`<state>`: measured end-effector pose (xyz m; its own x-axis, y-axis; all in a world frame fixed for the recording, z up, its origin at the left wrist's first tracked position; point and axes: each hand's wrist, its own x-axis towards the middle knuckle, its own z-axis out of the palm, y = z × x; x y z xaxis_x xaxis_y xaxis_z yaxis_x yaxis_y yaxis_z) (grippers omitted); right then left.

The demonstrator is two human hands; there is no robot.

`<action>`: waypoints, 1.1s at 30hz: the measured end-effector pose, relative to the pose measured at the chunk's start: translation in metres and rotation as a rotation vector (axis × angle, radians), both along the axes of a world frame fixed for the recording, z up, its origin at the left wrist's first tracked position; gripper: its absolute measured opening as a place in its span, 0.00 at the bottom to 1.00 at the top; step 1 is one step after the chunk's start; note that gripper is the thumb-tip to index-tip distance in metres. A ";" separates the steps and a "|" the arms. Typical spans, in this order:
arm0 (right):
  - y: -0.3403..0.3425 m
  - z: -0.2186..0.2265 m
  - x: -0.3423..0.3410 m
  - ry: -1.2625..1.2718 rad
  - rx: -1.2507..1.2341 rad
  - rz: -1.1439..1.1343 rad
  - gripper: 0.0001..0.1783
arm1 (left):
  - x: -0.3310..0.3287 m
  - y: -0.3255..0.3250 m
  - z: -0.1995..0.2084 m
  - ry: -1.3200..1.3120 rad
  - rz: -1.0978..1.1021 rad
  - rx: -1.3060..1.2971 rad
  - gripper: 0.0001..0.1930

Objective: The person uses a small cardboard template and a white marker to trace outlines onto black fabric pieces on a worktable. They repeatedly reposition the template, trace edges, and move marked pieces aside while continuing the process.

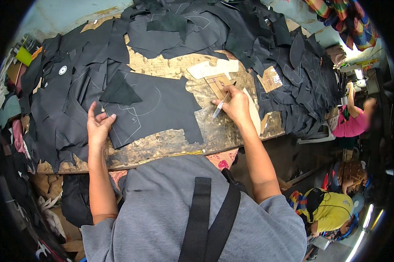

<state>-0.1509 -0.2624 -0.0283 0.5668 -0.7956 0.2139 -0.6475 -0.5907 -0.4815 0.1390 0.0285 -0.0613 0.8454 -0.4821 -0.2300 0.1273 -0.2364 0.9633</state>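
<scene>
1. The left hand point(99, 125), left of centre in the frame, is open, its fingers loosely bent and its thumb apart; whether it touches the material beneath is unclear.
2. The right hand point(235, 104), right of centre, grips a slim, clear-barrelled pen with a dark end point(219, 110).
3. Between the hands, at the frame's centre, lies a broad, flat, black leather-like sheet point(171, 102) with pale drawn outlines and a jagged right side.
4. A small, dark, roughly triangular scrap point(122, 89) lies over its upper-left part.
5. Just above the right hand are a flat brown cardboard piece point(215, 86) and an irregular off-white paper piece point(201, 70).
6. All these rest on a worn, stained wooden tabletop point(162, 64).
7. Black cut pieces point(299, 94) heap up at the right; more spread across the upper left.
8. A thin yellow strip point(179, 153) lies along the table's lower edge.
9. At the far right is a person in pink point(352, 121); at lower right, one in yellow point(334, 210).
</scene>
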 end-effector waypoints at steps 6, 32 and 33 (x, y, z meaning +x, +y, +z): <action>-0.004 -0.016 0.004 0.002 -0.005 -0.013 0.18 | -0.014 -0.014 0.011 -0.888 -0.068 0.486 0.34; 0.086 -0.005 0.068 -0.901 1.077 0.297 0.06 | -0.098 -0.066 0.038 0.194 -0.263 -0.406 0.15; 0.082 -0.004 0.065 -0.852 0.904 0.256 0.06 | -0.096 -0.067 0.037 0.206 -0.247 -0.443 0.15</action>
<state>-0.0856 -0.1806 -0.0327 0.6765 -0.7360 0.0246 0.1484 0.1035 -0.9835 0.0431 -0.0389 -0.0247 0.6534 -0.7492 -0.1088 0.3162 0.1395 0.9384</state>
